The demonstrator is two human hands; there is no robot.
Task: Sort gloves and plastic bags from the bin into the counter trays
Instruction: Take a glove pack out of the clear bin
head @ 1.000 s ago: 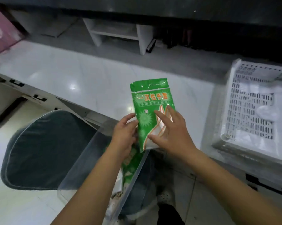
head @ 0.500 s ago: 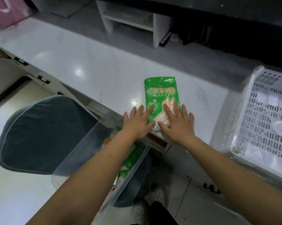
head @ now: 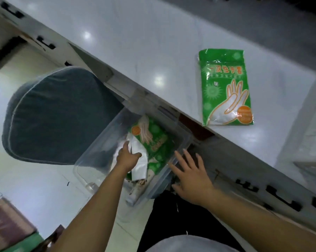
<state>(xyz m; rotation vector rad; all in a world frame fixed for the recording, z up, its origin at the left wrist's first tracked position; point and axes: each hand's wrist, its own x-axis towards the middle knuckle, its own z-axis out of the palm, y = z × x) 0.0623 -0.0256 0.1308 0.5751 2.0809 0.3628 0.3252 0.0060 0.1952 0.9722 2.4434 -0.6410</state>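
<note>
Left hand [head: 128, 157] reaching down into the bin [head: 91, 157], fingers curling round a white bag [head: 139, 160] and gripping its upper end, thumb lying across the bag's front. Right hand [head: 190, 176] hovering just beside the bin's right wall, fingers spread and straight, holding nothing; touching the wall or not, impossible to tell.

Lying under and beside the white bag, a green pack [head: 153, 140] printed with hand outlines and an orange disc, tilting against the bin's far end. Showing lower in the bin, more packets, too blurred for naming.

Resting flat on the counter [head: 135, 42], well apart from both hands, a second green glove pack [head: 224, 88], printed side up, its lower edge sitting close to the counter's front edge. Showing faintly at the far right edge, a pale tray [head: 315, 124], mostly cut off.

Standing left of the bin and touching its wall, a dark cushion [head: 59, 115] with pale piping. Running below the counter, drawer fronts with black handles [head: 282, 202]. Sitting at the lower left corner, a brownish box [head: 6, 220], blurred.
</note>
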